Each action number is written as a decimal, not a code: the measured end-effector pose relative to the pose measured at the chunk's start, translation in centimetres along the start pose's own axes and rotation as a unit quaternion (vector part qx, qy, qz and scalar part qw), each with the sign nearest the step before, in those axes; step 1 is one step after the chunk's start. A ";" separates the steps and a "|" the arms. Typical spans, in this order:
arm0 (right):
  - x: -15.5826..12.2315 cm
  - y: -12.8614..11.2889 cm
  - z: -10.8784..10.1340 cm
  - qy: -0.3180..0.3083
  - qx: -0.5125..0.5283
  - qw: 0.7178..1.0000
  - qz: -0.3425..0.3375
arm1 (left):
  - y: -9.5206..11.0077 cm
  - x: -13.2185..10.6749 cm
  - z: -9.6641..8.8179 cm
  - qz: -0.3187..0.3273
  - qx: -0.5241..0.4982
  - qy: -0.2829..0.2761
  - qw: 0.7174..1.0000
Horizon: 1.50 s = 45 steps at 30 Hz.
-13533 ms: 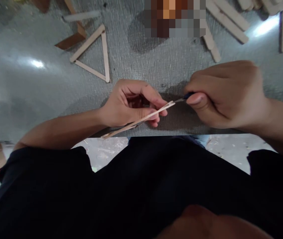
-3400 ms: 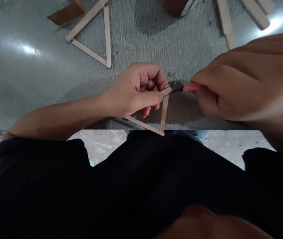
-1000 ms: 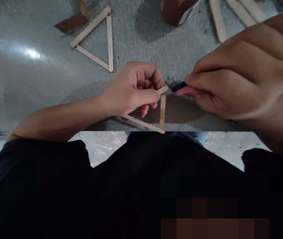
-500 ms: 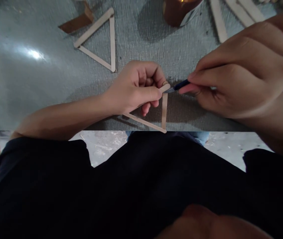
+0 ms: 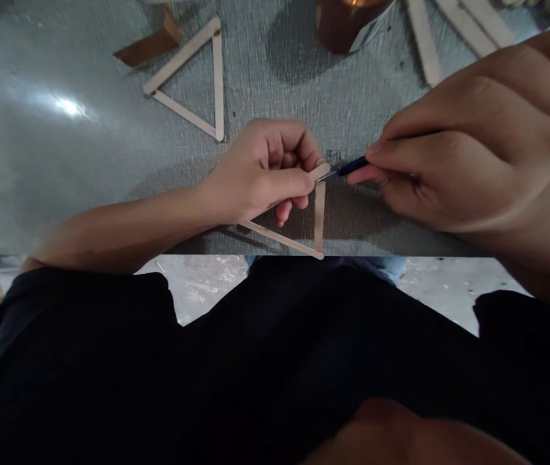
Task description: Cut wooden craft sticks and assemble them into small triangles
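My left hand (image 5: 275,171) pinches one corner of a triangle of wooden craft sticks (image 5: 319,219) between thumb and fingers. Part of that triangle is hidden behind the hand, and its lower corner lies at the table's front edge. My right hand (image 5: 468,139) is closed around a dark blue craft knife (image 5: 352,166). The thin metal tip of the knife touches the pinched corner, where two sticks overlap, just beside my left thumb. Farther back, a second craft-stick triangle (image 5: 218,84) lies flat on the table.
A folded brown strip (image 5: 152,46) lies behind the second triangle. At the back middle stands a brown round container (image 5: 347,26) with a glow at its top. Loose craft sticks (image 5: 424,42) lie at the back right. The grey table (image 5: 110,161) ends close to my body.
Almost nothing differs. The knife tip stays at the pinched corner, and my right hand has shifted only very slightly.
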State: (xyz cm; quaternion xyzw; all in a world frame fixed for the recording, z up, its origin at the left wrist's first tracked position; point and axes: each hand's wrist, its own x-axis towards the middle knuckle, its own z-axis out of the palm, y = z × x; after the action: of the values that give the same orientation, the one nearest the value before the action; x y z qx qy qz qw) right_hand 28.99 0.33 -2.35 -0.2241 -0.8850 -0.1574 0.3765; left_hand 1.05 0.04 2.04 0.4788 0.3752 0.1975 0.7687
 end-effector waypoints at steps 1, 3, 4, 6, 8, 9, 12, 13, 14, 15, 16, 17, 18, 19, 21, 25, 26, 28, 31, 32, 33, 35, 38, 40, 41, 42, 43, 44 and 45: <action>0.0 0.0 0.0 0.003 0.024 1.000 0.016 | 0.0 0.0 0.0 0.001 -0.001 -0.001 1.000; 0.0 0.1 -0.2 -0.021 0.072 0.994 0.076 | 0.1 0.1 0.1 -0.004 -0.004 -0.006 1.000; 0.0 0.2 -0.3 -0.056 0.085 0.988 0.113 | 0.1 0.1 0.1 -0.006 -0.005 -0.006 1.000; -0.1 0.3 -0.4 -0.139 0.082 0.973 0.166 | 0.2 0.1 0.1 -0.003 -0.011 -0.005 1.000; -0.1 0.3 -0.6 -0.188 0.060 0.964 0.178 | 0.2 0.0 0.0 -0.001 -0.014 -0.003 1.000; -0.1 0.3 -0.7 -0.193 0.053 0.964 0.174 | 0.3 0.0 0.0 -0.002 -0.013 -0.003 1.000; -0.2 0.2 -0.8 -0.153 0.056 0.975 0.152 | 0.3 -0.1 0.0 -0.009 -0.006 -0.004 1.000; -0.2 0.2 -0.8 -0.139 0.056 0.978 0.145 | 0.3 -0.1 0.0 -0.009 -0.006 -0.004 1.000; -0.2 0.1 -0.7 -0.124 0.050 0.982 0.133 | 0.3 -0.1 0.0 -0.009 -0.007 -0.004 1.000; -0.2 0.1 -0.6 -0.108 0.039 0.987 0.112 | 0.3 -0.1 0.0 -0.009 -0.007 -0.003 1.000; -0.1 0.1 -0.5 -0.086 0.023 0.993 0.082 | 0.3 -0.1 0.0 -0.007 -0.009 -0.002 1.000; -0.1 0.0 -0.4 -0.066 0.007 0.997 0.050 | 0.3 0.0 0.0 -0.006 -0.010 -0.001 1.000; -0.1 0.0 -0.2 -0.046 -0.009 0.999 0.022 | 0.2 0.0 0.0 -0.004 -0.010 -0.001 1.000; 0.0 -0.1 -0.2 -0.040 -0.021 0.999 0.010 | 0.2 0.0 0.1 -0.002 -0.008 -0.001 1.000; 0.1 -0.1 -0.1 -0.081 -0.024 0.995 0.053 | 0.2 -0.1 0.0 -0.001 -0.005 0.001 1.000; 0.6 0.2 -1.0 -0.233 0.036 0.943 0.233 | 0.0 0.0 0.0 0.010 -0.013 0.004 1.000; 0.7 0.3 -1.3 -0.244 0.047 0.935 0.254 | 0.0 0.0 0.0 0.017 -0.013 0.001 1.000; 0.9 0.3 -1.8 -0.233 0.058 0.939 0.247 | -0.1 0.0 -0.1 0.020 -0.007 -0.003 1.000; 1.1 0.1 -2.2 -0.211 0.061 0.960 0.173 | 0.0 0.0 -0.1 0.012 0.001 -0.006 1.000; 1.1 0.0 -2.3 -0.206 0.058 0.966 0.146 | 0.1 0.0 -0.1 0.009 0.005 -0.007 1.000; 1.1 -0.1 -2.3 -0.198 0.052 0.971 0.123 | 0.1 0.0 -0.1 0.008 0.008 -0.010 1.000; 1.2 -0.2 -2.2 -0.200 0.042 0.973 0.105 | 0.2 -0.1 -0.2 0.008 0.012 -0.012 1.000; 1.7 -0.3 -2.2 -0.253 0.044 0.954 0.158 | 0.2 -0.1 -0.1 0.009 0.012 -0.015 1.000; 2.3 -0.4 -2.1 -0.294 0.056 0.931 0.206 | 0.2 -0.1 0.0 -0.002 0.013 -0.016 1.000; 2.6 -0.4 -2.0 -0.305 0.061 0.925 0.220 | 0.3 -0.1 0.0 -0.007 0.013 -0.017 1.000; 2.8 -0.4 -2.0 -0.309 0.061 0.922 0.224 | 0.3 -0.1 0.0 -0.009 0.012 -0.017 1.000; 3.0 -0.4 -1.9 -0.308 0.059 0.923 0.223 | 0.4 -0.1 0.0 -0.010 0.011 -0.017 1.000; 3.0 -0.4 -1.9 -0.302 0.053 0.927 0.216 | 0.4 0.0 0.1 -0.011 0.011 -0.016 1.000; 3.0 -0.4 -1.8 -0.299 0.045 0.930 0.209 | 0.4 0.0 0.1 -0.005 0.008 -0.015 1.000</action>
State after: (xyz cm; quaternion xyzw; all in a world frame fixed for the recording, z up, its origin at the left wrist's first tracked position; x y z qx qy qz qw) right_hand 28.03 0.06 1.08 -0.4232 -0.8960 0.0395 0.1283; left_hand 1.13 0.18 2.44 0.4858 0.3676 0.1830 0.7716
